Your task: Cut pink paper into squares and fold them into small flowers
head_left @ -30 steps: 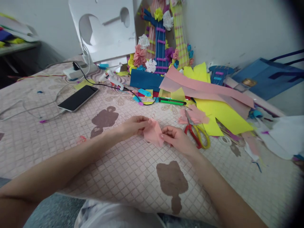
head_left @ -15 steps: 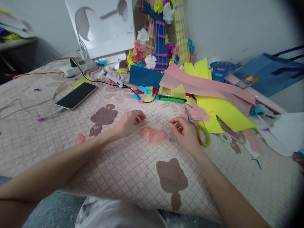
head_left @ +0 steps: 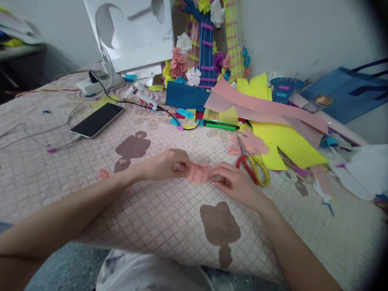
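A small pink piece of crepe paper (head_left: 198,173) lies between my hands on the patterned tablecloth (head_left: 163,218). My left hand (head_left: 174,165) pinches its left end with thumb and fingers. At the right end, my right hand (head_left: 232,181) has its thumb and fingertips closed on the paper's edge. Just beyond my right hand rest scissors (head_left: 254,167) with one red and one yellow handle, their blades over more pink paper pieces (head_left: 250,142).
Behind lie a green cutter (head_left: 221,125), a glue gun (head_left: 145,99), a phone (head_left: 97,120) with its cable and a power strip (head_left: 100,84). Yellow paper (head_left: 279,137) and long pink strips (head_left: 266,103) spread at right. Paper flowers (head_left: 178,62) stand by the wall.
Both hands have come in to the pink crepe paper and taken hold of its two ends. My right hand has uncovered the scissors' red handle.
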Demonstrator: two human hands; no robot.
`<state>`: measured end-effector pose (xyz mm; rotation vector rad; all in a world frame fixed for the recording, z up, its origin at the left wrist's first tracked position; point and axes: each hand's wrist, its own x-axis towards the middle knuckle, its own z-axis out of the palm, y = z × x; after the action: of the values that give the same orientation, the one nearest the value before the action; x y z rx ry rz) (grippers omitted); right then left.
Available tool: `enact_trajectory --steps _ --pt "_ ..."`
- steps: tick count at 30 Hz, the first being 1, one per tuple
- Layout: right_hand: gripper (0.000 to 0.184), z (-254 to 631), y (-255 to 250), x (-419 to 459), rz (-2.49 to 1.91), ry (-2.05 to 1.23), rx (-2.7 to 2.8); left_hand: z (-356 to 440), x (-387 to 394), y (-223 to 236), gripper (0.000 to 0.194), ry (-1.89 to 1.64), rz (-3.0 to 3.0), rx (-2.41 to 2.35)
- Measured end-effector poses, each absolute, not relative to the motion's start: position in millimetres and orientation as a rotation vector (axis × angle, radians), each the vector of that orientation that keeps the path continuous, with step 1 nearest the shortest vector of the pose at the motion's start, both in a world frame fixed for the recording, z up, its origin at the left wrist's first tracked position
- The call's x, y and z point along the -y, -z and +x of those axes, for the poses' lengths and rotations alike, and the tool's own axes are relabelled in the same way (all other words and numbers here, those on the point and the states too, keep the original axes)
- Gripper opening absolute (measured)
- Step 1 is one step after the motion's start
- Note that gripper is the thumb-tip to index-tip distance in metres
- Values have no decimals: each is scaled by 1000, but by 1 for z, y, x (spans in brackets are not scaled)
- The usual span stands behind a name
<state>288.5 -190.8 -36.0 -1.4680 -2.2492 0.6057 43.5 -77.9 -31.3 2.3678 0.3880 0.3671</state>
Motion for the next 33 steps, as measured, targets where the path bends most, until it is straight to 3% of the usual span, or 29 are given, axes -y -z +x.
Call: enact_trajectory --steps 14,22,33 --pt "23 273 48 193 -1437 -156 2523 45 78 40 10 -401 2544 -269" --pt "17 271 53 190 -1487 -457 2160 47 82 44 10 -462 2554 -286" --pt "4 263 51 192 -1597 -468 2102 51 90 49 8 -506 2455 -470"
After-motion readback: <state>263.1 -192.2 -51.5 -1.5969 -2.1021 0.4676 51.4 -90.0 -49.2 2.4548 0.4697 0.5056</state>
